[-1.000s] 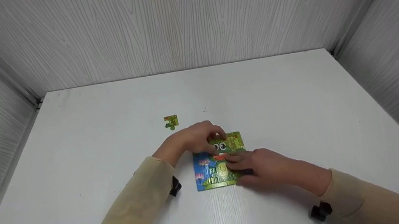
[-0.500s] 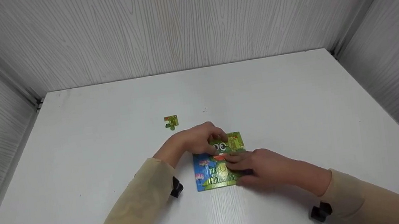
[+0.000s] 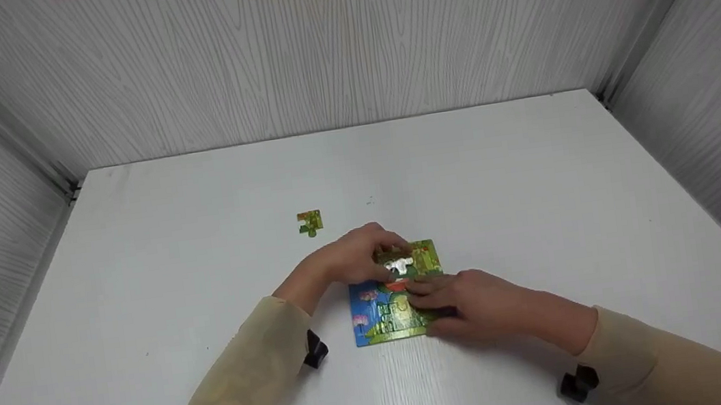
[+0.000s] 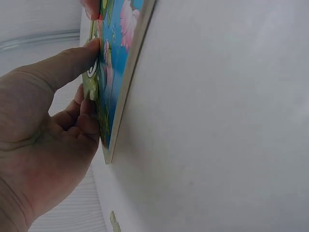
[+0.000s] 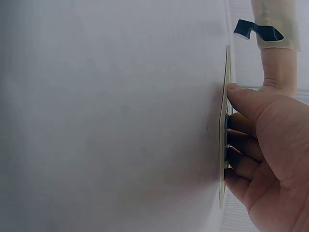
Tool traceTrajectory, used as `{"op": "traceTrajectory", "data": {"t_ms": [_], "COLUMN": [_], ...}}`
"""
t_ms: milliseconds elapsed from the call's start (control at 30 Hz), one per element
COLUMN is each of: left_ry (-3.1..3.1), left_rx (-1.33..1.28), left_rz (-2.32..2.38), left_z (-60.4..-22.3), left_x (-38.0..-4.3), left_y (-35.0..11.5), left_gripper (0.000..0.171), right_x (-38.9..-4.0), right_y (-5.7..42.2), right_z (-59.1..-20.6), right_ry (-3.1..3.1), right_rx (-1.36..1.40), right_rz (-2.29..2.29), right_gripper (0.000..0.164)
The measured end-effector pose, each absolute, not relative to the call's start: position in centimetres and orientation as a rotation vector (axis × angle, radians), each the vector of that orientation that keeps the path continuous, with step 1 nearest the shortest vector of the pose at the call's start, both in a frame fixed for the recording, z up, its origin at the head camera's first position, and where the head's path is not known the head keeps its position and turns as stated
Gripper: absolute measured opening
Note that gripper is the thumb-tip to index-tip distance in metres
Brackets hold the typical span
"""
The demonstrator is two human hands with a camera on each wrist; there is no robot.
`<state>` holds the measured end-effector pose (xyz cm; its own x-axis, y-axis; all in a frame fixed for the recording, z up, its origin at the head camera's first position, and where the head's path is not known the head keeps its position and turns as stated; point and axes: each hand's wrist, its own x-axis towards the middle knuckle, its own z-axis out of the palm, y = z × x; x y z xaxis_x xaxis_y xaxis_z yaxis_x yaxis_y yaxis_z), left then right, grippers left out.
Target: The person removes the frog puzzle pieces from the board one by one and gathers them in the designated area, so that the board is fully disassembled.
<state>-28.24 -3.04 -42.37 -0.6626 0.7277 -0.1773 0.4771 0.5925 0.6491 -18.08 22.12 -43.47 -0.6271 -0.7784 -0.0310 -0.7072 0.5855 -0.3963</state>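
A square jigsaw puzzle (image 3: 375, 321) with a cartoon picture in blue and green lies in front of me in the head view. My left hand (image 3: 358, 254) is over its upper left part. In the left wrist view that hand's thumb and fingers pinch a green puzzle piece (image 4: 91, 89) with a printed eye, tilted against the board's picture side. My right hand (image 3: 476, 302) rests on the puzzle's right side, fingers extended across it and thumb near the lower right corner. In the right wrist view its fingertips press on the board (image 5: 223, 125), seen edge-on.
A loose green puzzle piece (image 3: 310, 222) lies on the white table (image 3: 502, 178), beyond my left hand. Wood-grain panels (image 3: 340, 40) stand behind the table and at both sides. Black clips (image 3: 579, 383) sit at the cuffs.
The piece with the eyes has tipped, and white glare now covers the eyes. My left hand has shifted slightly, its forearm drawn a little toward me. The right hand has stayed in place.
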Motion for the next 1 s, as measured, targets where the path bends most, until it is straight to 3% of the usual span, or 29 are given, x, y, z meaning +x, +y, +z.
{"op": "traceTrajectory", "data": {"t_ms": [133, 367, 1000], "left_ry": [2.438, 2.47, 2.434], "left_rx": [0.931, 0.938, 0.923], "left_rz": [0.844, 0.916, 0.935], "left_z": [-42.7, -42.8, -43.3], "left_x": [-28.0, -27.4, -27.4], "left_y": [-3.3, -3.6, -4.0], "left_gripper": [0.054, 0.046, 0.053], "right_x": [-18.1, -18.1, -18.2], "right_y": [22.0, 22.2, 22.1], "right_z": [-43.4, -43.5, -43.6], "right_ry": [2.611, 2.617, 2.616], "right_rx": [-1.23, -1.258, -1.231], "right_rz": [-0.514, -0.524, -0.513], "right_gripper": [0.052, 0.052, 0.053]}}
